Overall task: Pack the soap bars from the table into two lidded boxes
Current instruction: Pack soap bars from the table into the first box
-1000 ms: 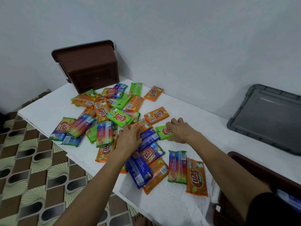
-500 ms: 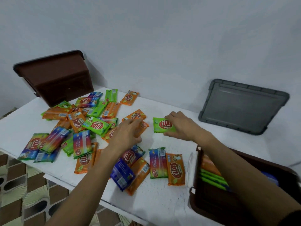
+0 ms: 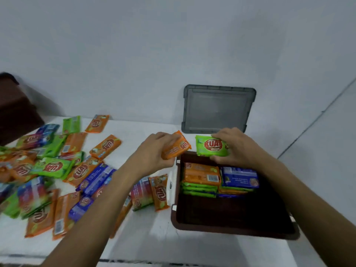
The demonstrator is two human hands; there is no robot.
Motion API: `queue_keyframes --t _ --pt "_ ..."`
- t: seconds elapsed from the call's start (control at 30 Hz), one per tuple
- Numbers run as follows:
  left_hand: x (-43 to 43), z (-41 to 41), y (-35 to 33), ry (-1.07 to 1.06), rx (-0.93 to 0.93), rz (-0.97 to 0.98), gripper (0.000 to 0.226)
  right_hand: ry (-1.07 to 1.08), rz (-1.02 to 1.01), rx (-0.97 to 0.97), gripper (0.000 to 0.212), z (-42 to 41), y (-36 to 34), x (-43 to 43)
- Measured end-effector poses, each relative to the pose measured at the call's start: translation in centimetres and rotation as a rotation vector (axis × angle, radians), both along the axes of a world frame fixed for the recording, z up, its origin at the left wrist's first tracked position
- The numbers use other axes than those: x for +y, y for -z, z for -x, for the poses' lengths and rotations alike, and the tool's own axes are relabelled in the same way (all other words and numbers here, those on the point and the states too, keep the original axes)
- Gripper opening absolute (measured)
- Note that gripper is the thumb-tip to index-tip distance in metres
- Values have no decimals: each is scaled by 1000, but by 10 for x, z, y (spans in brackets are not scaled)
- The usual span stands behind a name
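Gripping an orange soap bar [image 3: 176, 146], the left hand [image 3: 154, 151] nears the right hand [image 3: 236, 147], clasping a green soap bar [image 3: 211, 146].

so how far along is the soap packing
Early on. Done: the open brown box holds two short stacks of bars at its far end. In hand: the left hand holds an orange bar and the right hand a green bar, both at the box's far edge. Left: a big pile of bars on the table, the second brown box, and the grey lid leaning on the wall.
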State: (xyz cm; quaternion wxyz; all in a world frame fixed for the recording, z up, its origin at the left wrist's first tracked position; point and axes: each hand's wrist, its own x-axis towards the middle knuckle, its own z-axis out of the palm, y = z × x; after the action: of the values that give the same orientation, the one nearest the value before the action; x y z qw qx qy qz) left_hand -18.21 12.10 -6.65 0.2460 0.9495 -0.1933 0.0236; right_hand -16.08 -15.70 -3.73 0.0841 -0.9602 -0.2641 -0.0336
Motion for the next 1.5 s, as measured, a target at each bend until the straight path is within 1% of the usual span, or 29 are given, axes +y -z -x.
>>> queue_keyframes --t 0.2,0.37,0.53,0.73,0.97,1.1,1.23,1.37,1.5 --pt "-50 -1 3 196 33 -68 74 91 32 47 75 28 7 -51" --pt "-77 -3 17 270 112 -142 72 113 76 97 73 41 20 -74" --pt "-88 0 22 284 94 -203 67 93 90 74 71 47 38 -81" --pt "-92 5 28 339 88 -243 66 69 125 97 73 51 52 -80" --pt "-90 2 37 338 98 -268 65 77 78 125 73 49 60 -82" --pt "-88 0 43 343 84 -275 64 110 56 100 71 51 63 -83" --pt "-85 1 47 350 47 -240 59 131 96 93 71 52 63 -82" --pt "-83 1 50 346 -33 -282 58 147 110 97 71 54 65 -82" --pt "-81 3 55 323 -35 -260 58 165 124 84 71 57 69 -81"
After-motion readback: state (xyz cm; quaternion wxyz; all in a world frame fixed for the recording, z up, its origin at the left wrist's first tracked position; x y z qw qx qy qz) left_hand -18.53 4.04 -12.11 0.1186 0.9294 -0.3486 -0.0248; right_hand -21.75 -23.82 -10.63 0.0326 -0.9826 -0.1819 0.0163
